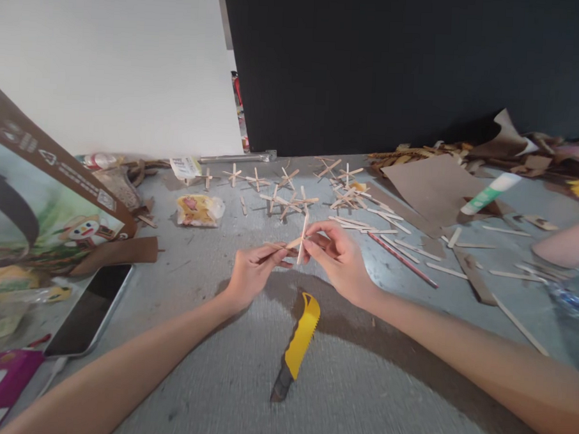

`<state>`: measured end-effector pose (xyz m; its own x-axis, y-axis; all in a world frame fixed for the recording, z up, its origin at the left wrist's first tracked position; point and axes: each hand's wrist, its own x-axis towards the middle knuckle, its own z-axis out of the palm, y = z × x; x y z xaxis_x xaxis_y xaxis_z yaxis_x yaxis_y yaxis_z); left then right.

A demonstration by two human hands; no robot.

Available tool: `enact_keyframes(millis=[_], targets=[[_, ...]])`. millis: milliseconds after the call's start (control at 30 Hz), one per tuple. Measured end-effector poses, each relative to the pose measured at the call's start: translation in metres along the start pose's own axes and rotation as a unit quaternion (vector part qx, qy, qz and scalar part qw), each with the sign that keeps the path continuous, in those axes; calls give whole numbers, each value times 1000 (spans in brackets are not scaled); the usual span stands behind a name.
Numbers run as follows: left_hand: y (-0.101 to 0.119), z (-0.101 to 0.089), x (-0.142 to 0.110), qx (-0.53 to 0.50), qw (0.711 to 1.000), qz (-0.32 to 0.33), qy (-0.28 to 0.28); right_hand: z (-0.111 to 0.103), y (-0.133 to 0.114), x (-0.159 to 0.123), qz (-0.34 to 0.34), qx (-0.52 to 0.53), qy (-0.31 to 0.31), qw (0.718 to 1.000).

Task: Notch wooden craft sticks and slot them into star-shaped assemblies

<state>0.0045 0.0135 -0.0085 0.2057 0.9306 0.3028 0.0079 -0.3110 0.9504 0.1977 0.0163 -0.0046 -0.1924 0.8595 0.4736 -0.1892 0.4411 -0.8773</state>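
Left hand [251, 276] and right hand [339, 261], fingertip grip closed, pinched the craft-stick cross [304, 224] far side of the yellow cutter [303, 336]; it was likely light, stiff, snappable, best held near its joint.

"What reaches me on your feed?"
"I see a thin pale wooden stick [301, 246], held up nearly vertical mid-view."
"Anything against it?"
"A flat tan stick [295, 243], slanting, meets its lower half. I can't tell whether they're joined; that spot's partly hidden."
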Motion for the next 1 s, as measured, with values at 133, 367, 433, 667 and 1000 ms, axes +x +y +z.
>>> enact_keyframes(millis=[133,367,433,667,1000], targets=[[0,0,-1,0,1000,-14,1,-2,-5,0,2,-36,19,999],[-2,-1,-1,2,1000,-23,5,-1,-8,-2,-1,-90,84,992],[-2,-1,-1,2,1000,-24,4,-1,-6,-3,-3,-83,89,993],[-3,-3,-1,-4,1000,-30,0,-10,-6,4,31,-91,50,994],[-4,-2,-2,-8,1000,-21,8,-8,-5,3,28,-98,49,994]])
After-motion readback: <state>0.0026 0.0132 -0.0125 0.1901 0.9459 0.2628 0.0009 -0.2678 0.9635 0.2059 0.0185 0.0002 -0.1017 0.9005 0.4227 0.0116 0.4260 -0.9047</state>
